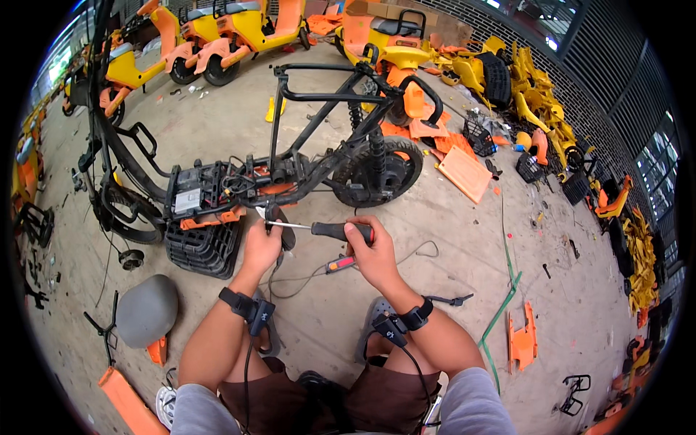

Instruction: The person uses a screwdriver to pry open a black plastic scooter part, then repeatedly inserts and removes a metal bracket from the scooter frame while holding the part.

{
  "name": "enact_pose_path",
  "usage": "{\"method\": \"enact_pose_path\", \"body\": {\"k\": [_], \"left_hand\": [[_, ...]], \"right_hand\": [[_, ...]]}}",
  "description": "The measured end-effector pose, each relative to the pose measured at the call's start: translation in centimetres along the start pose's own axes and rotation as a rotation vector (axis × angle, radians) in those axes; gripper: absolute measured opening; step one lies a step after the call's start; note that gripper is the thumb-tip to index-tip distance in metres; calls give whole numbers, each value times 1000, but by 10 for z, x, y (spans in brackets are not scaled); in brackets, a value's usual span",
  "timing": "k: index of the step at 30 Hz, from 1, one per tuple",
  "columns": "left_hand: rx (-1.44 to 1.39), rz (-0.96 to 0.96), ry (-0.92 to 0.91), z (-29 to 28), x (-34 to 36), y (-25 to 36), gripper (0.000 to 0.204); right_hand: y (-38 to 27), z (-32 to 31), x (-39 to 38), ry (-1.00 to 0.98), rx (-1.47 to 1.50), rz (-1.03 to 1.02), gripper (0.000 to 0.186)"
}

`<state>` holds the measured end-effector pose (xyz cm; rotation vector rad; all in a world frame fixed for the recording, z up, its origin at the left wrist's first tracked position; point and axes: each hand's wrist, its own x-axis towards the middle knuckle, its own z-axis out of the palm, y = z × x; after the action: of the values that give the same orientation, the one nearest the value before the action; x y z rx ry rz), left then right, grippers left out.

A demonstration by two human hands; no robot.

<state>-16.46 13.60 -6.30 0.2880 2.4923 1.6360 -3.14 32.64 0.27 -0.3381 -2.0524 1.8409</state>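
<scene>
In front of me stands a scooter stripped to its black frame point(297, 156). My right hand point(373, 250) is wrapped around the black handle of a screwdriver point(330, 230), its shaft pointing left. The shaft's tip reaches the fingers of my left hand point(261, 249), which are closed beside a dark rounded part point(284, 230) below the frame. What those fingers hold, if anything, is hard to make out. Under the frame, near my left hand, sits a black ribbed plastic box point(203, 248). A red-and-grey handheld tool point(339, 264) lies on the floor below the screwdriver, next to a thin cable.
A grey seat point(147, 312) and an orange panel point(130, 402) lie at my left. To the right are a green strap point(507, 304) and an orange bracket point(522, 337). Yellow scooters point(246, 29) stand behind, and yellow body panels point(533, 87) are heaped along the wall.
</scene>
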Motion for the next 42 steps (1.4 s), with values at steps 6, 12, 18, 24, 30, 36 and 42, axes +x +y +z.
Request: {"method": "enact_pose_path", "body": {"k": [6, 12, 18, 24, 30, 36, 42], "left_hand": [[75, 37, 97, 6, 2, -7, 36], [48, 13, 90, 8, 10, -13, 36], [184, 176, 236, 3, 3, 4, 30], [115, 56, 58, 14, -27, 9, 30], [-199, -247, -24, 0, -60, 42, 32], [6, -204, -106, -21, -79, 67, 34], [8, -119, -137, -31, -76, 62, 35]], "right_hand": [[-1, -4, 7, -5, 50, 13, 26], [-6, 1, 8, 35, 18, -28, 26], [-2, 0, 12, 63, -2, -4, 25], [2, -13, 20, 167, -38, -155, 24], [-10, -21, 9, 52, 58, -113, 23], [-5, -28, 7, 44, 197, -81, 25], [-11, -27, 6, 48, 227, 11, 27]]}}
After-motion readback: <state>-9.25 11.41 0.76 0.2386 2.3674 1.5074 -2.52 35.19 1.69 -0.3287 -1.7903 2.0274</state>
